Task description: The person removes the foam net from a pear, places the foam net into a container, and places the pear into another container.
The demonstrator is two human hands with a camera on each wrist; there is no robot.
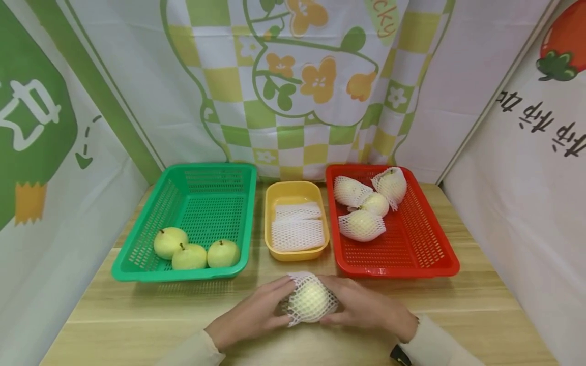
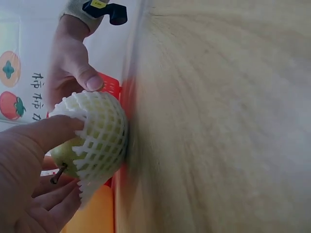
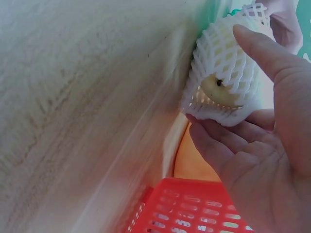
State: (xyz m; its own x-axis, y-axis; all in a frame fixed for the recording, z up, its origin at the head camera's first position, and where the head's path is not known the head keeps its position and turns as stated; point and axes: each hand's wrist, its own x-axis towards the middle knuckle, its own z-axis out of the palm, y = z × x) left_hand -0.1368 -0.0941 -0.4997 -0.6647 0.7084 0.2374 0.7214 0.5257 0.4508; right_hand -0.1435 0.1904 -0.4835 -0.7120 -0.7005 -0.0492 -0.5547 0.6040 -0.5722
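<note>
Between the two hands, close over the front of the table, is a pale yellow-green pear [image 1: 313, 300] inside a white foam net sleeve [image 2: 104, 131]. My left hand [image 1: 256, 312] grips it from the left, thumb on the net and fingers around the far side. In the left wrist view the pear's stem end pokes out of the net beside the left fingers. From the right, my right hand [image 1: 366, 307] holds the sleeved pear with thumb and fingers spread around it. The right wrist view shows the pear's other end [image 3: 216, 92] through the net's opening.
A green basket [image 1: 249, 223] at left holds bare pears [image 1: 223, 253]. In the middle, a yellow tray [image 1: 297, 255] contains flat foam nets [image 1: 297, 235]. The red basket [image 1: 393, 270] at right has several net-covered pears [image 1: 362, 225]. Printed cloth hangs behind them.
</note>
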